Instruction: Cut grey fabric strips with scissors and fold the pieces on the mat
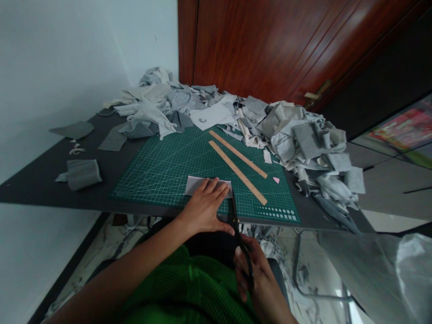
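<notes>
The pale grey strip (192,185) lies on the green mat (162,164) by the counter's (40,182) near edge, its long axis running along that edge. My left hand (206,204), nearer, presses it flat with fingers extended, gripping nothing. My right hand (258,272), beyond the edge, is closed round the scissors (235,221), their blades pointing across the strip's right end.

dark table (37,184) | green cutting mat (162,166) | heaped scraps (307,139), probably fabric, back and right | curled grey piece (83,174), left
</notes>
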`<state>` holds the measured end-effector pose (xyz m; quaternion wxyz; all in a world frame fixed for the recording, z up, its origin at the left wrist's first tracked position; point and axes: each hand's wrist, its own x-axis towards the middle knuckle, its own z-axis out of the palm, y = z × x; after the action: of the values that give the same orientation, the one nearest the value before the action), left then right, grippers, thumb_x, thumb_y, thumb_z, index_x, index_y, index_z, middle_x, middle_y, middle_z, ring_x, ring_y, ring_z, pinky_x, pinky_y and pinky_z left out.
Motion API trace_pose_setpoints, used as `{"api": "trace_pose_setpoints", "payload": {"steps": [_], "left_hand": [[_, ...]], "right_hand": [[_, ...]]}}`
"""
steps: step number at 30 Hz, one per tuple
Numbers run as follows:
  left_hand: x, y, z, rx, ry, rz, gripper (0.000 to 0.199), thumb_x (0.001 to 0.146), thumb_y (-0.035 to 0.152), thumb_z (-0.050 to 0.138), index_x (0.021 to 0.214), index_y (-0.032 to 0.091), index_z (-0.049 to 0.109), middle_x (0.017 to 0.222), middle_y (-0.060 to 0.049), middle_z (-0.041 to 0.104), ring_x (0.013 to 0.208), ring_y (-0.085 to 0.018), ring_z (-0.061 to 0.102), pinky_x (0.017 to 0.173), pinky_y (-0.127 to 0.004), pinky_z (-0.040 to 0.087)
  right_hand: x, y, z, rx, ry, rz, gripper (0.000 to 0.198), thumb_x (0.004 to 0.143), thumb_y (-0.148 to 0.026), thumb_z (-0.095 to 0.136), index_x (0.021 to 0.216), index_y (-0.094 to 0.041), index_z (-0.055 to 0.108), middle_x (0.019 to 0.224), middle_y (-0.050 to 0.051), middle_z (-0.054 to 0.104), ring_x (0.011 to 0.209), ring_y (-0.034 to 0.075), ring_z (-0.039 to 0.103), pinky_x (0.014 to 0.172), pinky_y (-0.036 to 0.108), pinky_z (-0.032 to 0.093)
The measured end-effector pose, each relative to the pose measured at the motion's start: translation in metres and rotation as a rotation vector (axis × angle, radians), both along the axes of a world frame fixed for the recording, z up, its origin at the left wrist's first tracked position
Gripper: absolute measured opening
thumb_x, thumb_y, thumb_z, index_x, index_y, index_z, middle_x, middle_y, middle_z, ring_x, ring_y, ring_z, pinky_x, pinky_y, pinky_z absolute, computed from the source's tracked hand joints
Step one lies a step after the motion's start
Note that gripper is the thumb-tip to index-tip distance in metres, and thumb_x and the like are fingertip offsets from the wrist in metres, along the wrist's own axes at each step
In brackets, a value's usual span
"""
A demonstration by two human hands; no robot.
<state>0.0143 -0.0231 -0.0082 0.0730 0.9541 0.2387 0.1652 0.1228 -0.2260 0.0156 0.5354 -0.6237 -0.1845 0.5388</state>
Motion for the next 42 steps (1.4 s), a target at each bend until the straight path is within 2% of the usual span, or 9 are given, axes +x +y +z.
{"api": "trace_pose_setpoints", "payload": {"steps": [8, 15, 24, 31, 37, 42], "left_hand": [[0.0, -0.001, 0.0, -0.013, -0.01, -0.002, 0.12, 0.075, 0.098, 0.041, 0.156, 0.01, 0.041, 0.161, -0.016, 0.045, 0.153, -0.04, 0.03, 0.127, -0.054, 0.01], [0.0, -0.001, -0.001, -0.02, -0.011, 0.004, 0.12, 0.075, 0.098, 0.04, 0.156, 0.01, 0.041, 0.162, -0.016, 0.044, 0.154, -0.04, 0.029, 0.128, -0.054, 0.009], [-0.001, -0.001, -0.002, -0.019, -0.009, -0.001, 0.12, 0.077, 0.098, 0.037, 0.157, 0.008, 0.039, 0.163, -0.016, 0.043, 0.154, -0.039, 0.027, 0.128, -0.053, 0.007], [0.0, -0.001, -0.003, -0.012, -0.01, -0.001, 0.119, 0.076, 0.097, 0.041, 0.157, 0.01, 0.038, 0.162, -0.016, 0.043, 0.154, -0.04, 0.028, 0.127, -0.054, 0.009], [-0.001, -0.001, -0.002, -0.006, -0.007, 0.0, 0.12, 0.074, 0.097, 0.045, 0.157, 0.01, 0.038, 0.162, -0.018, 0.043, 0.153, -0.04, 0.029, 0.127, -0.054, 0.011], [0.0, 0.0, -0.003, -0.002, -0.011, -0.005, 0.118, 0.076, 0.095, 0.047, 0.158, 0.01, 0.036, 0.162, -0.018, 0.042, 0.154, -0.04, 0.027, 0.128, -0.054, 0.011]], "right_hand": [[-0.001, -0.001, -0.001, -0.001, -0.015, 0.018, 0.059, 0.086, -0.06, 0.076, 0.126, -0.026, 0.051, 0.066, -0.011, 0.05, 0.043, 0.006, 0.039, 0.034, 0.014, 0.036], [-0.003, 0.0, 0.002, -0.013, -0.013, -0.006, 0.061, 0.083, -0.059, 0.079, 0.126, -0.026, 0.051, 0.069, -0.009, 0.055, 0.043, 0.006, 0.039, 0.034, 0.015, 0.036], [0.001, -0.003, -0.008, -0.008, -0.028, 0.024, 0.062, 0.085, -0.061, 0.076, 0.129, -0.026, 0.05, 0.069, -0.009, 0.055, 0.042, 0.006, 0.04, 0.033, 0.016, 0.038], [-0.004, -0.001, 0.001, -0.012, -0.04, -0.02, 0.061, 0.084, -0.06, 0.078, 0.126, -0.026, 0.05, 0.067, -0.009, 0.056, 0.04, 0.006, 0.04, 0.034, 0.015, 0.037], [0.001, 0.002, 0.006, -0.023, 0.088, -0.045, 0.06, 0.078, -0.066, 0.079, 0.116, -0.026, 0.054, 0.064, -0.01, 0.053, 0.039, 0.005, 0.037, 0.032, 0.015, 0.034], [0.005, 0.001, 0.003, -0.035, 0.127, -0.042, 0.061, 0.077, -0.064, 0.082, 0.116, -0.027, 0.052, 0.064, -0.012, 0.051, 0.039, 0.005, 0.035, 0.032, 0.014, 0.032]]}}
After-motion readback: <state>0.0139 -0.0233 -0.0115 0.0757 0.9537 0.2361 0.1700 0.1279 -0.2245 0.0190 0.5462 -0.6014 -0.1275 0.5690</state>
